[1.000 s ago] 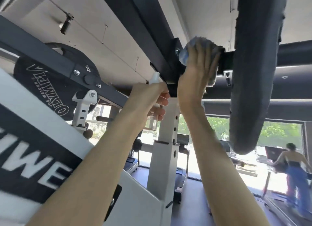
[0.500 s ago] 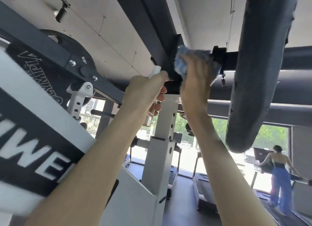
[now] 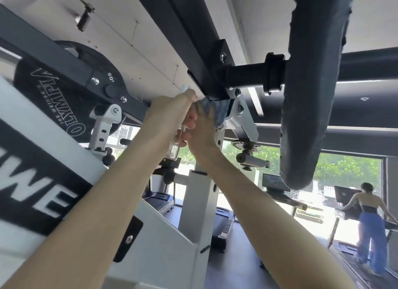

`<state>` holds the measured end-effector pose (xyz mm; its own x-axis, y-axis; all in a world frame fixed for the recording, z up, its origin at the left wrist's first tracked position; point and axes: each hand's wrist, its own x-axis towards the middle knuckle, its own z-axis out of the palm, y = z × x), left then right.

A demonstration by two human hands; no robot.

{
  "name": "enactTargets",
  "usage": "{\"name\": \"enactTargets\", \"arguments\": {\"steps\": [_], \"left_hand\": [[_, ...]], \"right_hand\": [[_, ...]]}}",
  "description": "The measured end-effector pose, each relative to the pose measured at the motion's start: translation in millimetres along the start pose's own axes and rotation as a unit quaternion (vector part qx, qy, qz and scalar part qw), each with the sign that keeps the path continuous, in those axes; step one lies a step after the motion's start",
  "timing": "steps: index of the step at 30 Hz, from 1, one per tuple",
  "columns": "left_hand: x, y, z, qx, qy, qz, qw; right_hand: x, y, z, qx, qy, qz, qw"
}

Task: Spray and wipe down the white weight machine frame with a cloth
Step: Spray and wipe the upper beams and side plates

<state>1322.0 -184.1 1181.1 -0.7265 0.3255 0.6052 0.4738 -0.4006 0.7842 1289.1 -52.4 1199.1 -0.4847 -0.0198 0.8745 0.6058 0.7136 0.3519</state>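
I look up at the white weight machine frame [image 3: 195, 204], whose upright post meets a black overhead beam [image 3: 193, 40]. My right hand [image 3: 203, 129] presses a blue cloth [image 3: 219, 111] against the white bracket at the top of the post, just under the beam's end. My left hand [image 3: 170, 114] is raised beside it, shut on a small clear spray bottle [image 3: 174, 150] with a white cap, and the two hands touch. The cloth is partly hidden by my right hand's fingers.
A large black weight plate [image 3: 314, 84] hangs on a black sleeve to the right, close to my hands. Another plate marked OLYMPIC [image 3: 58, 99] sits at the left behind a dark bar. A person [image 3: 368, 226] walks on a treadmill by the windows at far right.
My right hand slid the cloth down and left from the black sleeve joint to the white bracket under the beam. The left hand with the bottle stayed alongside.
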Motion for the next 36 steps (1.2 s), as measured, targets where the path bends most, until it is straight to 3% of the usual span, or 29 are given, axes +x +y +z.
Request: {"name": "enactTargets", "arguments": {"steps": [2, 6, 8, 10, 14, 18, 21, 24, 26, 29, 32, 36], "left_hand": [[-2.1, 1.8, -2.1, 0.007, -0.009, -0.004, 1.0], [-1.6, -1.1, -5.8, -0.003, -0.005, -0.004, 1.0], [-1.0, -3.6, -5.3, -0.006, -0.004, 0.001, 1.0], [-1.7, -6.5, -5.2, -0.007, -0.009, -0.002, 1.0], [-2.1, -6.8, -4.8, 0.008, -0.012, -0.008, 1.0], [-0.9, -7.8, -4.5, 0.019, -0.02, -0.014, 1.0], [-3.0, -10.9, -1.8, 0.019, -0.036, -0.027, 0.999], [-4.7, -12.8, -0.4, 0.032, -0.042, -0.024, 0.998], [-5.3, -13.3, 0.0, 0.035, -0.043, -0.018, 0.998], [-3.8, -12.9, -1.1, 0.027, -0.043, -0.013, 0.999], [-2.0, -13.9, -2.2, 0.028, -0.043, -0.011, 0.999], [-1.4, -14.9, 1.3, 0.031, -0.032, -0.013, 0.999]], "right_hand": [[-5.1, -1.5, 7.7, -0.025, 0.024, 0.017, 0.999], [-16.3, 17.1, -3.7, -0.022, 0.236, 0.081, 0.968], [-23.7, 27.0, -4.6, -0.003, 0.278, 0.099, 0.956], [-34.4, 24.7, 3.7, -0.012, 0.257, 0.068, 0.964], [-56.7, 23.4, 42.1, -0.029, 0.135, 0.013, 0.99], [-96.4, 21.6, 38.8, 0.095, 0.154, 0.009, 0.984], [-106.3, 28.1, 16.7, 0.275, 0.139, 0.052, 0.95], [-78.6, 43.7, -16.8, 0.408, 0.306, 0.18, 0.841], [-50.2, 48.6, -29.4, 0.463, 0.288, 0.22, 0.809], [-25.3, 49.3, -11.5, 0.475, 0.291, 0.26, 0.789], [-48.5, 41.6, 15.8, 0.465, 0.288, 0.241, 0.802], [-81.1, 40.5, 35.8, 0.53, 0.176, 0.16, 0.814]]}}
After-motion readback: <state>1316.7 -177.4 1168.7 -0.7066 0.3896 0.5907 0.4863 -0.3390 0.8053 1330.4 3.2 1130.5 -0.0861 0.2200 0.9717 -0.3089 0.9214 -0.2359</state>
